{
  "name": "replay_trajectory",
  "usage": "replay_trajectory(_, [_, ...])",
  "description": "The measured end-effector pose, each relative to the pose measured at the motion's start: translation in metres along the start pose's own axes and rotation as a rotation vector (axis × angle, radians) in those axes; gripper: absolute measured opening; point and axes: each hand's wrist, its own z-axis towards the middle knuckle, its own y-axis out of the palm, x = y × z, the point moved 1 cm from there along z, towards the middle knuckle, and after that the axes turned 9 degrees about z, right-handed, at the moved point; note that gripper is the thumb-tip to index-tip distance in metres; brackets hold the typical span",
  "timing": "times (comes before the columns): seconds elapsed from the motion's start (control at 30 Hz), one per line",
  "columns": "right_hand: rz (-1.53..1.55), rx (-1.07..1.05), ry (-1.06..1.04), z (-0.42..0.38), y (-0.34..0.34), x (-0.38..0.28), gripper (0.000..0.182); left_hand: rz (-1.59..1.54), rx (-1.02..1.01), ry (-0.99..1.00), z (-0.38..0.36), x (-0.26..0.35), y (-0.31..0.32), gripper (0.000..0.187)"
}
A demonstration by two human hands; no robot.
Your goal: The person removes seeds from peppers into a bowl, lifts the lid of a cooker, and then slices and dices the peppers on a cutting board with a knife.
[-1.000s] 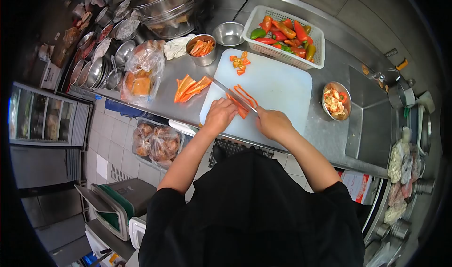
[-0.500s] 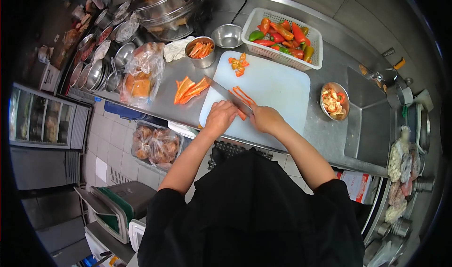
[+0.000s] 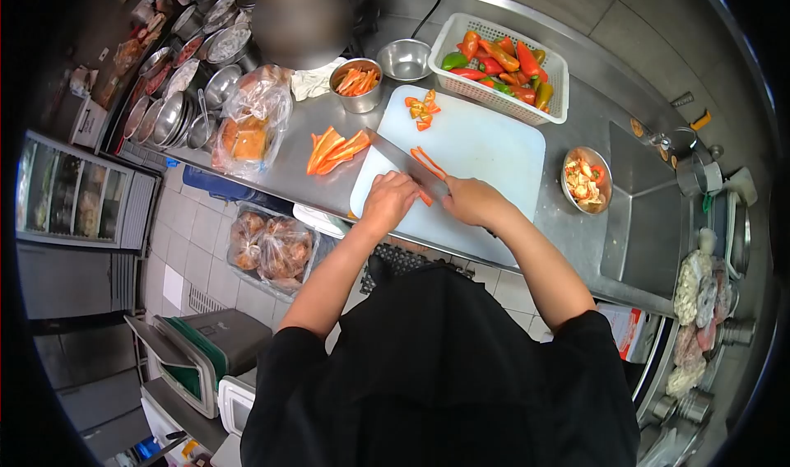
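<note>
My right hand (image 3: 473,201) is wrapped round the handle of a broad kitchen knife (image 3: 399,156), its blade slanting up and left across the white cutting board (image 3: 494,150). With curled fingers, my left hand (image 3: 390,201) presses on an orange-red pepper piece (image 3: 425,196) beside the blade; much of the piece is hidden. Thin cut pepper strips (image 3: 428,162) lie just beyond the knife. Small pepper trimmings (image 3: 423,110) sit near the board's far left corner. Left of the board, flattened orange pepper pieces (image 3: 336,151) rest on the steel counter.
A steel container (image 3: 360,103) of pepper strips and a steel bowl (image 3: 405,60) stand behind the board. A white basket (image 3: 558,97) holds whole peppers. To the right are a bowl of scraps (image 3: 587,181) and a sink (image 3: 650,228). Bagged bread (image 3: 251,134) lies left.
The knife and right hand have shifted slightly to the right relative to the left hand. The pepper piece by the left fingers shows less. The whole view has moved a little.
</note>
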Motion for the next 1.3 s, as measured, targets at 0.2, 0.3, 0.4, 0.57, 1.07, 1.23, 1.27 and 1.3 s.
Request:
replay_trajectory(0.2, [0.059,0.061,0.003,0.012,0.022,0.015,0.038,0.019,-0.002,-0.04,-0.006,0.0,0.004,0.013])
replay_trajectory(0.3, [0.033,0.024,-0.029,-0.001,0.005,0.008,0.039,0.002,0.063,-0.014,-0.001,0.0,0.001,0.011])
replay_trajectory(0.4, [0.085,0.061,-0.004,-0.003,0.031,0.013,0.04,0.038,0.056,-0.015,-0.004,0.001,0.0,0.012])
replay_trajectory(0.57, [0.315,0.16,0.035,-0.006,0.032,0.034,0.04,0.039,-0.059,-0.018,0.003,-0.003,-0.009,0.014])
replay_trajectory(1.07, [0.251,0.057,0.078,-0.026,0.025,0.041,0.036,0.6,-0.24,-0.298,0.05,-0.101,-0.043,0.022])
replay_trajectory(1.23, [0.382,0.106,0.165,-0.019,0.034,0.05,0.043,0.216,-0.039,-0.055,0.033,-0.061,-0.068,0.019])
replay_trajectory(1.27, [0.383,0.101,0.165,-0.018,0.038,0.052,0.043,0.167,-0.024,0.027,0.026,-0.047,-0.069,0.016])
replay_trajectory(1.3, [0.436,0.137,0.169,-0.019,0.042,0.053,0.041,0.117,-0.009,0.107,0.017,-0.033,-0.067,0.013])
